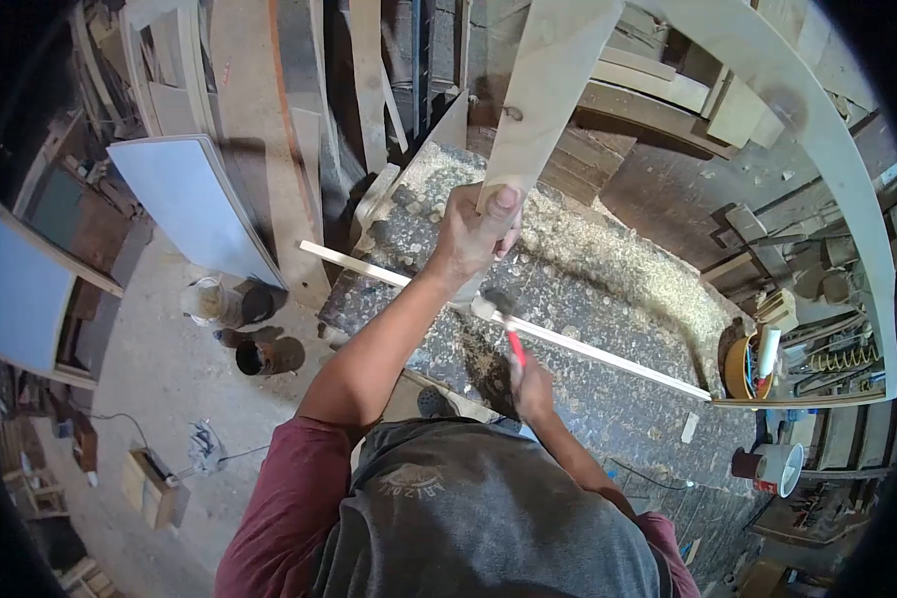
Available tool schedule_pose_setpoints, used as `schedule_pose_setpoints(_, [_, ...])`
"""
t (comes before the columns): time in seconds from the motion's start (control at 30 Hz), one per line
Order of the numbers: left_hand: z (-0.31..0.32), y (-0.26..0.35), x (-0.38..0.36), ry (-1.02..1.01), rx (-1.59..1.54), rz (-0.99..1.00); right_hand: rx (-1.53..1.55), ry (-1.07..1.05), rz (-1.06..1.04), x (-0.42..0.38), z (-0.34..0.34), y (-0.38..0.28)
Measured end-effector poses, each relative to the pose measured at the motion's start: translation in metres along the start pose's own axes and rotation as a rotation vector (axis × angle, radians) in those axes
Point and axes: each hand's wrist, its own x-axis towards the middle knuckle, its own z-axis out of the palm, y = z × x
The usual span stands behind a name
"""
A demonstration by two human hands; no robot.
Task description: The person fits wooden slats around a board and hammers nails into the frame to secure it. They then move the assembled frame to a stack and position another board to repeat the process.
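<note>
My left hand (480, 227) is closed round the lower part of an upright pale wooden board (543, 100), thumb on its near face. My right hand (532, 387) grips a hammer by its red handle (515, 344). The hammer's dark head, slightly blurred, is beside the board's lower end, just below my left hand. A long thin wooden strip (608, 357) lies across the speckled workbench (424, 234), passing by the hammer head. A curved pale wooden piece (842, 149) arches from the top of the board down to the strip's right end.
Sawdust (608, 254) covers the bench's far side. A round container (738, 367) with a white tube and a white bucket (789, 468) stand at the right. White panels (184, 199) lean at the left, near cans (269, 356) on the floor. Boards stand behind the bench.
</note>
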Motion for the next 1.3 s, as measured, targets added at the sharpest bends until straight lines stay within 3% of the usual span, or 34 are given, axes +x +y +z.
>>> schedule_pose_setpoints(0.07, [-0.005,-0.007,-0.006,0.033,-0.002,-0.043,-0.364,-0.315,0.03,0.009,0.006,0.024])
schedule_pose_setpoints(0.1, [-0.009,-0.006,-0.001,0.063,0.004,-0.07,-0.361,-0.243,-0.111,0.007,0.011,0.035])
schedule_pose_setpoints(0.13, [-0.012,-0.006,0.002,0.061,0.005,-0.063,-0.362,-0.237,-0.116,0.01,0.016,0.047])
schedule_pose_setpoints(0.2, [-0.014,-0.003,-0.001,0.023,-0.064,-0.066,-0.359,-0.335,0.053,0.005,0.005,0.019])
schedule_pose_setpoints(0.4, [-0.012,-0.008,-0.002,0.034,-0.053,-0.089,-0.237,-0.224,0.065,0.011,-0.019,-0.02])
schedule_pose_setpoints(0.5, [-0.009,-0.008,0.001,0.052,-0.07,-0.069,0.128,0.034,-0.126,0.007,-0.033,-0.041])
schedule_pose_setpoints(0.6, [-0.008,-0.007,-0.001,0.065,-0.081,-0.092,0.308,0.166,-0.287,0.002,-0.026,-0.04])
schedule_pose_setpoints(0.67, [-0.009,-0.007,0.001,0.044,-0.013,-0.036,0.296,0.163,-0.202,0.005,0.006,0.007])
schedule_pose_setpoints(0.73, [-0.005,0.004,0.005,0.035,-0.015,-0.055,-0.378,-0.22,-0.047,0.016,0.025,0.048])
schedule_pose_setpoints(0.77, [-0.004,0.01,0.006,0.032,-0.012,-0.08,-0.37,-0.288,0.063,0.02,0.019,0.03])
schedule_pose_setpoints(0.87, [-0.003,0.023,0.018,0.034,-0.044,-0.03,-0.417,-0.377,0.055,0.023,0.034,0.068])
schedule_pose_setpoints(0.97, [-0.003,0.033,0.024,0.05,-0.056,-0.003,-0.329,-0.266,0.014,0.008,0.029,0.054])
schedule_pose_setpoints(1.3, [-0.011,0.051,0.037,0.023,-0.035,0.047,-0.404,-0.248,0.076,-0.028,0.002,0.063])
